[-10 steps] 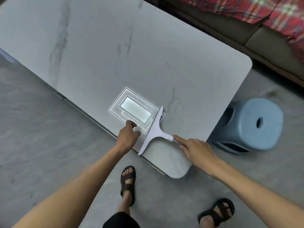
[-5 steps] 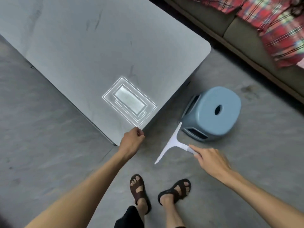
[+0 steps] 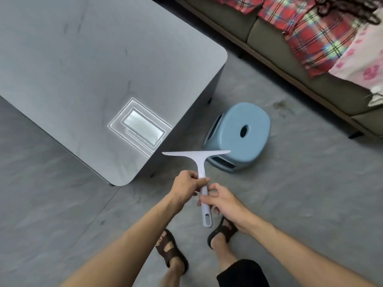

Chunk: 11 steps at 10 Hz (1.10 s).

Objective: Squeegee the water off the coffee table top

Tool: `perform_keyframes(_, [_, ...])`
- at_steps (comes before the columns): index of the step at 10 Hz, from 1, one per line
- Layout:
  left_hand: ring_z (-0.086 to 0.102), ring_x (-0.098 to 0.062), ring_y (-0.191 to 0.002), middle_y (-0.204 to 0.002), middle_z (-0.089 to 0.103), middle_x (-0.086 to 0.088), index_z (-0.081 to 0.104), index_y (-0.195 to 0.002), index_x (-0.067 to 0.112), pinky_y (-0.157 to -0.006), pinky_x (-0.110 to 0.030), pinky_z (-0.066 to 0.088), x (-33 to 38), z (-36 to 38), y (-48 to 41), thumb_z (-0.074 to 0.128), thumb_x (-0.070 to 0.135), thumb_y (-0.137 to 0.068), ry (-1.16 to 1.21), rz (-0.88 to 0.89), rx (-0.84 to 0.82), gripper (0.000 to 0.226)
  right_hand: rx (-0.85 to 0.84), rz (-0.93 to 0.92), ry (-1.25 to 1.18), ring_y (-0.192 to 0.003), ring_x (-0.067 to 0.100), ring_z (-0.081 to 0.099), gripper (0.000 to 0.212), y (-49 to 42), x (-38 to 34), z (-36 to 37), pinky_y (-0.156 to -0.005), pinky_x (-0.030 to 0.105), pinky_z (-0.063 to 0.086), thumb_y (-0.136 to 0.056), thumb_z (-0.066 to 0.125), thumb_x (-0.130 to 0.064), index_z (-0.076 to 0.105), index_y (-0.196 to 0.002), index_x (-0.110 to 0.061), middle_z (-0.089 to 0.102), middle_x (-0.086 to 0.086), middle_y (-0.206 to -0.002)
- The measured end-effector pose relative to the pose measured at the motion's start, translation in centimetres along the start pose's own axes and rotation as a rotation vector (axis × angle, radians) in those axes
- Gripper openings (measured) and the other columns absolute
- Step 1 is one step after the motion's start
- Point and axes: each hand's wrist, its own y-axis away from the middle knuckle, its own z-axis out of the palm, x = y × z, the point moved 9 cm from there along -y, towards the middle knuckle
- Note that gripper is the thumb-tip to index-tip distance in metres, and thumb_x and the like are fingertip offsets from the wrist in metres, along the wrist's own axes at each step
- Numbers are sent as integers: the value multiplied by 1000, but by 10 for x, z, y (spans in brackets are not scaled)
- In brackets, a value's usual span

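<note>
No text, label, brand or number can be read anywhere, as far as this soft view shows.

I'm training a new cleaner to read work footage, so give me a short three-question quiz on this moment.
1. True or false: the squeegee blade rests on the coffee table top.
2. Which hands grip the squeegee handle? A) left only B) right only C) both
3. Fill in: a blue ___ stands on the floor beside the table.
Key: 1 false, it is held over the floor. 2 C, the left hand and right hand both grip it. 3 stool.
</note>
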Motion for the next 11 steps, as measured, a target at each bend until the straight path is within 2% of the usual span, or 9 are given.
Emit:
perform_keyframes(1, [62,-21,-70,-73,66,-11,63,-73,5,-74,-41,55,11,18,-16,74,24,-82,-10,5,-4,23,37,-25,61,-64,6,58,15,-11,4,-34,-54,22,37,-84,67,-30,59,-93,-21,70,-5,-74])
perform_keyframes(2, [52,-16,-65,-68,59,-5,64,-72,2,-67,-32,49,31,43,-55,74,21,-81,-143,34,24,23,136,-60,18,-57,9,51,3,-49,-1,-118,-44,18,35,-90,63,-22,65,-90,-20,65,-1,-80])
perform_keyframes(3, [50,-13,-65,-70,60,-1,63,-71,13,-63,-28,42,50,66,-91,74,22,-81,-274,66,34,17,164,-31,-84,-56,10,52,14,-88,-1,-170,-41,18,35,-92,60,-28,66,-95,-16,67,3,-91])
perform_keyframes(4, [59,-17,-76,-87,72,-8,71,-89,10,-72,-31,48,73,114,-153,72,24,-82,-323,85,51,15,212,25,-198,-53,11,49,19,-150,17,-229,-40,18,32,-92,61,-25,64,-79,-11,66,4,-82])
perform_keyframes(5, [61,-18,-79,-91,73,-9,71,-94,11,-73,-28,47,84,141,-193,71,23,-82,-299,100,111,16,255,22,-269,-52,12,45,23,-188,27,-262,-40,18,31,-92,60,-14,58,-68,-12,59,5,-69])
perform_keyframes(6, [67,-25,-89,-96,73,-8,67,-103,15,-77,-30,53,85,164,-240,62,17,-87,-314,87,199,17,314,25,-324,-52,14,44,25,-233,37,-305,-46,20,37,-93,57,-7,54,-68,-9,51,7,-62])
perform_keyframes(8, [65,-32,-99,-112,67,-11,56,-123,14,-84,-39,57,54,172,-278,59,33,-89,-314,-62,247,39,375,89,-398,-52,14,45,24,-288,65,-341,-45,18,43,-94,56,-5,52,-71,-8,50,8,-64])
perform_keyframes(10, [60,-28,-105,-122,62,-12,52,-126,13,-79,-26,48,43,154,-262,62,19,-85,-350,-75,252,43,363,174,-435,-40,7,51,20,-285,68,-339,-41,16,46,-94,58,-9,54,-74,-11,52,5,-66])
perform_keyframes(11, [61,-27,-105,-122,62,-10,54,-125,13,-81,-27,48,49,142,-246,64,18,-84,-350,-75,250,42,383,234,-326,-45,13,50,17,-264,59,-336,-38,19,43,-91,62,-14,54,-76,-11,50,4,-66])
